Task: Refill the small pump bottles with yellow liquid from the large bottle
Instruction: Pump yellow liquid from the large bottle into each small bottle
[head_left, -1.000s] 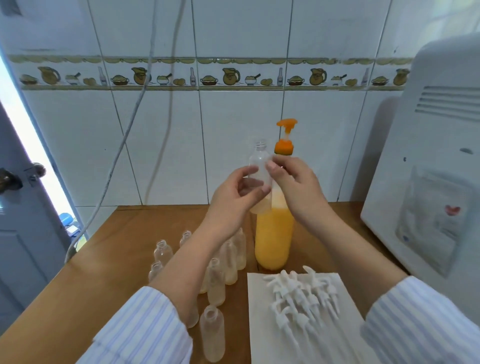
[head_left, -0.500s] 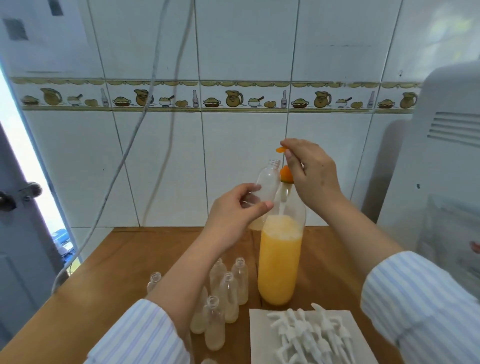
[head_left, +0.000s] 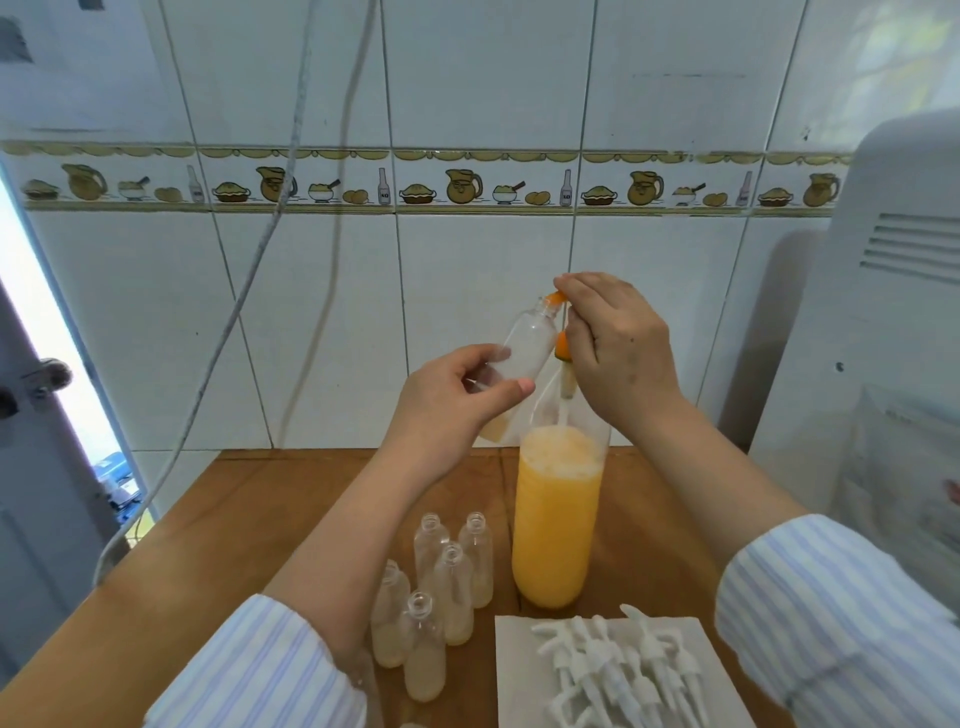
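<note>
The left hand (head_left: 457, 397) grips a small bottle (head_left: 522, 345) by its lower body, fingers and thumb curled round it, and holds it tilted, neck up and to the right, above the table (head_left: 249, 525). A little pale yellow liquid lies in its low end. The mouth of this bottle meets the orange spout (head_left: 556, 298) of the pump on the large bottle (head_left: 556, 519). The right hand (head_left: 615, 345) sits on top of the pump, fingers bent over its head; the orange collar (head_left: 562, 347) shows just under the palm. Whether the pump head is pressed down cannot be told. The two hands are close together, nearly touching, each occupied with its own item. The large bottle stands upright on the table, filled to the shoulder with yellow liquid — foam on its surface — and the dip tube shows inside the clear neck. To its left stands a cluster of small bottles (head_left: 452, 577), open-necked, upright, each with a shallow layer of pale liquid at the bottom; five can be counted, the left forearm covering part of the group. In front of the large bottle, at the near right, a white sheet (head_left: 511, 670) carries a heap of white pump heads (head_left: 613, 665). Both sleeves are striped blue and white. A white appliance (head_left: 883, 322) stands at the right edge of the table, against the tiled wall (head_left: 467, 93) — a grey cable (head_left: 260, 244) hangs down the wall at the left.
</note>
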